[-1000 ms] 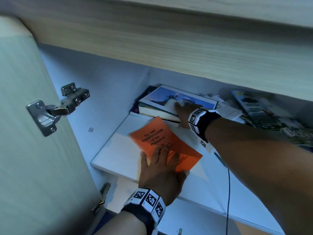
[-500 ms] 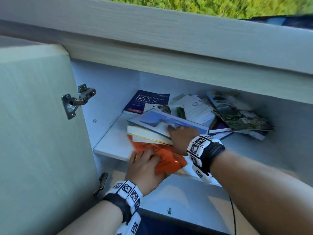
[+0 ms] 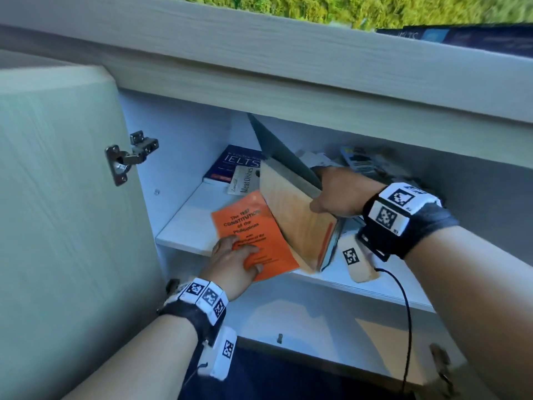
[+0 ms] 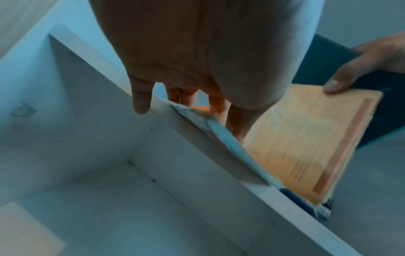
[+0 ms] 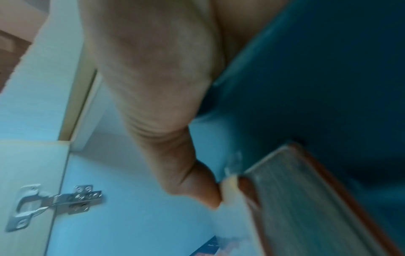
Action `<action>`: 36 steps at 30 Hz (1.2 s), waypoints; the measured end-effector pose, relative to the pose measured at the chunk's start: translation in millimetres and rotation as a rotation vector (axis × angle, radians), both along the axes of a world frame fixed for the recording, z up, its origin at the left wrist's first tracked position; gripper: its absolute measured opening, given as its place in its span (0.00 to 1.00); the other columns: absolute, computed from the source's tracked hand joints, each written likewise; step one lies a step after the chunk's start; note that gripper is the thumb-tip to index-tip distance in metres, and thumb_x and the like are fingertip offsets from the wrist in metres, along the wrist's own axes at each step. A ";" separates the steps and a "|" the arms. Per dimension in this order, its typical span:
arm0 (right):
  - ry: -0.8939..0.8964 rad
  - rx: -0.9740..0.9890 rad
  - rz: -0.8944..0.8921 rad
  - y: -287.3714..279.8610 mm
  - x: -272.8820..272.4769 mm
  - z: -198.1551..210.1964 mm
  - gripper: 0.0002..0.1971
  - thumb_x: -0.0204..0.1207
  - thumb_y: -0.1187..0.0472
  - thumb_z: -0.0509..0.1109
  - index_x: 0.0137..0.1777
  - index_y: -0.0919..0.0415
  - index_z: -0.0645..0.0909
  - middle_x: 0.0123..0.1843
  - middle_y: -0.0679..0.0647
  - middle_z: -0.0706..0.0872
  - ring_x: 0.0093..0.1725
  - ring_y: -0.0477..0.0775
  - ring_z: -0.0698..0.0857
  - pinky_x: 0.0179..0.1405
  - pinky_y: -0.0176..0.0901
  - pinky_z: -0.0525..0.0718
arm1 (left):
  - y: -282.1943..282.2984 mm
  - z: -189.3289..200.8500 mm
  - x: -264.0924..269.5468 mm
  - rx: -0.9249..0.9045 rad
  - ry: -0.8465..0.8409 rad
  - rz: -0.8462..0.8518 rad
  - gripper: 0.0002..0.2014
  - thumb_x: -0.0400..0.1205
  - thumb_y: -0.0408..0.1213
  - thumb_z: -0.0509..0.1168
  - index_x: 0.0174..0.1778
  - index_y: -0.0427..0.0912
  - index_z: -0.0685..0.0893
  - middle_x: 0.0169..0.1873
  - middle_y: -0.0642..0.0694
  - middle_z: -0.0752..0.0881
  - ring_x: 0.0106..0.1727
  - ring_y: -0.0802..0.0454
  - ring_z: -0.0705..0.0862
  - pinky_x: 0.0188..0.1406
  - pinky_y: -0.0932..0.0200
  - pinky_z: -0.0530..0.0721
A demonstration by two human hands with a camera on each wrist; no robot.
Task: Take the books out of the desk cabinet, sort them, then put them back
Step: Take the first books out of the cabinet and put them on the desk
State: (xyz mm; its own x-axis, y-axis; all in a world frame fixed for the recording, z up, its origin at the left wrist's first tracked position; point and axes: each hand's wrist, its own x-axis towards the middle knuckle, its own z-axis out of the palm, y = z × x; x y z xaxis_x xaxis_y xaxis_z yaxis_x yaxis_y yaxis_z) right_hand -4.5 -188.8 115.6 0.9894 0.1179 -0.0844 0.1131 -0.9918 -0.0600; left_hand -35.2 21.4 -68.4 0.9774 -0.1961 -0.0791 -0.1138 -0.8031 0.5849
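Note:
An orange booklet (image 3: 251, 235) lies on the white shelf (image 3: 184, 229), its near corner past the shelf edge. My left hand (image 3: 236, 261) pinches that corner, fingers on top and thumb (image 4: 140, 102) below. My right hand (image 3: 340, 194) grips a thick book, tilted up on its edge, with its page block (image 3: 297, 220) facing me and its dark cover (image 3: 282, 151) raised behind. The same pages (image 4: 306, 138) and the thumb (image 5: 197, 190) on the dark cover (image 5: 317, 86) show in the wrist views. A navy IELTS book (image 3: 230, 166) and a "Meat Dishes" booklet (image 3: 243, 180) lie at the back.
The cabinet door (image 3: 57, 226) stands open on the left, its metal hinge (image 3: 129, 157) jutting inward. Magazines and papers (image 3: 366, 163) are heaped at the shelf's back right. The desk top's front edge (image 3: 288, 62) overhangs the opening. A lower compartment (image 4: 109, 199) lies beneath the shelf.
My right hand has dragged the thick book forward and tipped it up on edge. The orange booklet, which was bent under it, now lies flat and uncovered in my left hand.

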 end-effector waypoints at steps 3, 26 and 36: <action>-0.068 0.080 -0.037 11.9 -12.8 -11.5 0.13 0.76 0.60 0.67 0.60 0.52 0.75 0.50 0.56 0.85 0.48 0.60 0.87 0.44 0.51 0.90 | 1.2 -0.4 6.3 -0.238 0.026 0.079 0.18 0.88 0.45 0.65 0.74 0.52 0.82 0.82 0.45 0.70 0.85 0.44 0.65 0.84 0.52 0.62; 0.020 0.333 -0.178 3.5 88.7 -84.1 0.17 0.85 0.57 0.65 0.68 0.65 0.82 0.70 0.64 0.83 0.70 0.66 0.82 0.63 0.46 0.79 | -14.4 -42.8 26.1 -0.997 0.341 0.543 0.54 0.53 0.63 0.86 0.73 0.45 0.75 0.49 0.45 0.94 0.37 0.44 0.90 0.41 0.48 0.91; 0.150 0.780 -0.359 -29.1 160.2 -124.8 0.17 0.81 0.51 0.74 0.60 0.64 0.88 0.62 0.62 0.88 0.62 0.65 0.88 0.64 0.55 0.84 | -16.3 -44.3 28.5 -1.070 0.374 0.513 0.24 0.79 0.39 0.78 0.69 0.42 0.81 0.50 0.43 0.94 0.43 0.44 0.94 0.24 0.61 0.86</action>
